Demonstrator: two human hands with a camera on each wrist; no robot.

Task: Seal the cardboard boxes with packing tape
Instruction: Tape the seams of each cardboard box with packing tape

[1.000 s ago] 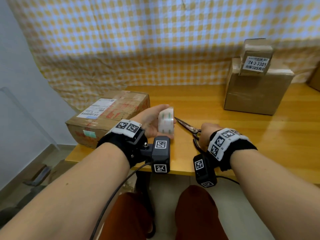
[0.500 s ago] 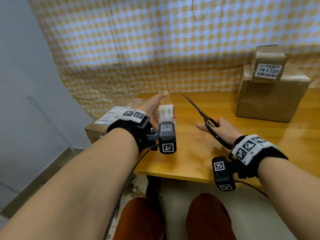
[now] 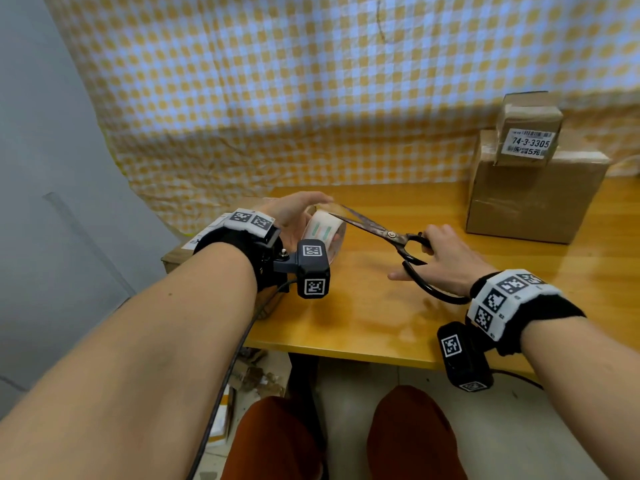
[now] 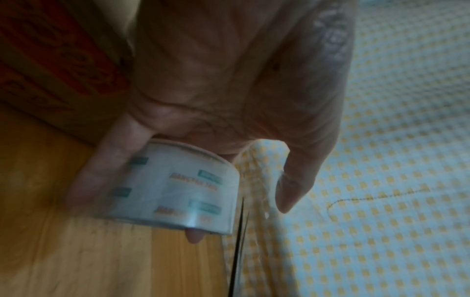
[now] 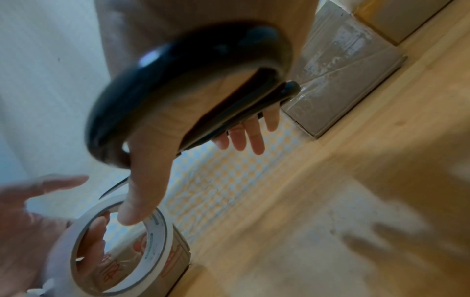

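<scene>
Cardboard boxes number three; left hand [image 3: 292, 216] grips one tape roll [image 3: 323, 233], right hand [image 3: 446, 261] one pair of scissors [image 3: 391, 235]

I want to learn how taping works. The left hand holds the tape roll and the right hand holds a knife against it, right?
Not quite: the right hand holds scissors, not a knife, as the head view shows. The left hand does hold the tape roll.

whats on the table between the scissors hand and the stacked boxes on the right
Nothing: in the head view, bare wooden table separates the right hand holding the scissors from the stacked boxes.
</scene>
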